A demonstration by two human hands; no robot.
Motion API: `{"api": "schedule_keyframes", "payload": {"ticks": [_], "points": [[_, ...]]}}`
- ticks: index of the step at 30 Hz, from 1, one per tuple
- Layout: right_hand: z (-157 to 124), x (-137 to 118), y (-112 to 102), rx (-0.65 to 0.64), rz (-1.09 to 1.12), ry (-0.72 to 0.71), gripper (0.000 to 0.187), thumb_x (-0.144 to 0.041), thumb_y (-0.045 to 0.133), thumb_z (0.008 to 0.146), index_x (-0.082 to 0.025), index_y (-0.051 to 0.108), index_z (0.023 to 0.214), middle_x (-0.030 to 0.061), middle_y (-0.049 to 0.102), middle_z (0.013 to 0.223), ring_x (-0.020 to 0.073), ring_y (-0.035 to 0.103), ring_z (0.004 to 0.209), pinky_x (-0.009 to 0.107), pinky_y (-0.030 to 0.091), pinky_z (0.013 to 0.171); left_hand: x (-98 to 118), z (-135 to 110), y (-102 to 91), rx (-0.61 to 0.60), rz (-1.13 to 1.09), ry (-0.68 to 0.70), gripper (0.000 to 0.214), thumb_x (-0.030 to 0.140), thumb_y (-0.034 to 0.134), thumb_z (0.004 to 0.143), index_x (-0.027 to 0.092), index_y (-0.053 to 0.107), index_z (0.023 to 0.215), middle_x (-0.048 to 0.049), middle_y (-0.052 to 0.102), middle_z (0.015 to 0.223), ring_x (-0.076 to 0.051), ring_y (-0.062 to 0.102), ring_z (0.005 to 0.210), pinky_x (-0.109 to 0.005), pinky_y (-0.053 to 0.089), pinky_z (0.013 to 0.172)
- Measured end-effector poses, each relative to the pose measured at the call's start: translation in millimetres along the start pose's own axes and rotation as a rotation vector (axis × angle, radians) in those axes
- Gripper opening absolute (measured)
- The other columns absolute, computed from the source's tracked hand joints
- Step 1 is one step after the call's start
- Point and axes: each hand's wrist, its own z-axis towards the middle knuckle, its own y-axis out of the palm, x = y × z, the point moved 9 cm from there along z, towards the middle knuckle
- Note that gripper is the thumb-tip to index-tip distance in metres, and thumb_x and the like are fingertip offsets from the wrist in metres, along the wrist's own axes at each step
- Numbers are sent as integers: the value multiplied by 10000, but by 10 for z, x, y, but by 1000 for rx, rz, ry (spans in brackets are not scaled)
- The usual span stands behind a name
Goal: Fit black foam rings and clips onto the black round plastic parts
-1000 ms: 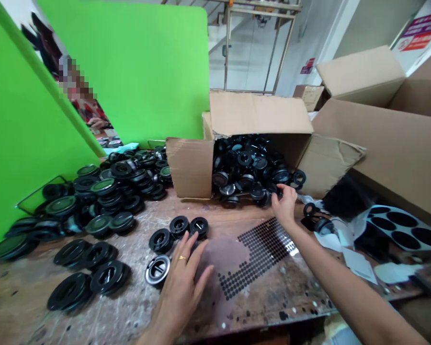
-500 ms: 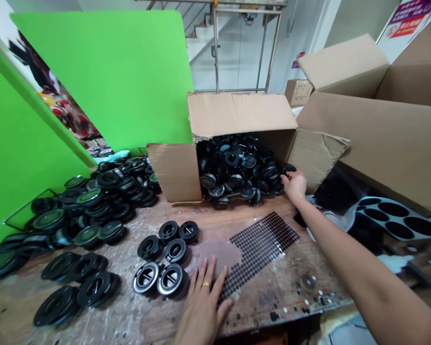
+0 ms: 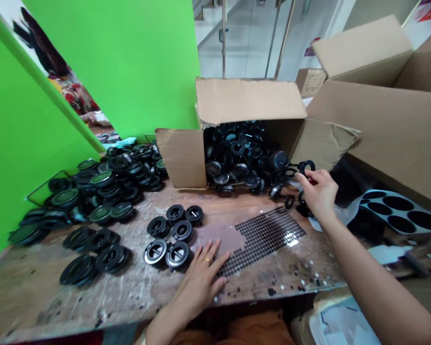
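My left hand (image 3: pixel 203 270) lies flat with fingers spread on the near left end of a clear sheet of small black dots (image 3: pixel 266 235). Just beyond its fingertips stands a group of several round black parts with slotted centres (image 3: pixel 178 254). At the right side of the box mouth, my right hand (image 3: pixel 319 189) pinches a small round black part (image 3: pixel 306 166). Other loose black pieces lie close under that hand, and one black ring (image 3: pixel 289 201) rests on the table. The open cardboard box (image 3: pixel 251 101) lies on its side, heaped with similar black parts.
A large pile of round black parts (image 3: pixel 118 187) fills the table's back left, against green panels (image 3: pixel 147 62). Several stacked black rings (image 3: pixel 79 269) stand at front left. On the right are a sheet with large black discs (image 3: pixel 398 203) and a bigger cardboard box (image 3: pixel 380 124).
My right hand has drawn a black part away from the box mouth, and more pieces have spilled out there. My left hand stays flat on the sheet. The camera view has shifted.
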Motion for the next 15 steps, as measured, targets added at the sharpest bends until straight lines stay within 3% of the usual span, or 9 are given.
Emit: {"api": "schedule_keyframes", "payload": {"ticks": [3, 7, 9, 11, 12, 14, 15], "points": [[-408, -340, 119, -302, 235, 85, 279, -447, 656, 774, -175, 711, 800, 7, 561, 673, 155, 513, 624, 295, 413, 615, -3, 49, -162, 34, -253, -85, 594, 315, 566, 879, 283, 353, 1433, -107, 291, 1540, -273, 278, 1411, -507, 274, 1133], [-1169, -912, 449, -812, 509, 275, 266, -437, 660, 779, -177, 712, 749, 12, 585, 704, 132, 516, 606, 256, 392, 540, -75, 124, -635, 354, -628, -161, 775, 412, 589, 852, 217, 187, 1485, -146, 275, 1535, -272, 321, 1387, -441, 316, 1117], [-1516, -1158, 591, -999, 620, 365, 291, -447, 664, 777, -166, 690, 705, -4, 543, 677, 87, 438, 500, 231, 337, 453, -87, 145, -799, 424, -769, -147, 657, 392, 626, 820, 213, 364, 1395, -135, 442, 1423, -268, 457, 1280, -410, 376, 1065], [-1785, -1296, 719, -1111, 730, 486, 321, -484, 634, 794, -168, 677, 762, -19, 518, 665, 63, 372, 427, 217, 298, 391, -147, 123, -918, 471, -866, -173, 340, 354, 630, 810, 201, 577, 1109, -85, 625, 1128, -223, 586, 1064, -360, 440, 974], [-1887, -1321, 776, -1133, 774, 547, 332, -500, 605, 811, -175, 669, 829, -19, 529, 681, 68, 384, 421, 214, 308, 380, -215, 83, -967, 514, -909, -217, 209, 348, 617, 817, 194, 600, 957, -53, 646, 966, -194, 610, 942, -331, 467, 911], [-2018, -1324, 868, -1123, 778, 568, 307, -479, 568, 836, -193, 635, 926, -13, 559, 709, 103, 470, 475, 224, 374, 410, -405, -52, -1028, 636, -1023, -350, 194, 378, 569, 847, 191, 560, 796, -12, 607, 772, -150, 592, 746, -275, 500, 752], [-2054, -1333, 899, -1108, 728, 491, 251, -430, 570, 839, -198, 627, 916, -7, 573, 722, 125, 516, 535, 239, 416, 458, -496, -126, -1029, 693, -1100, -414, 233, 408, 535, 866, 193, 541, 776, 0, 587, 727, -137, 571, 674, -252, 499, 668]]}}
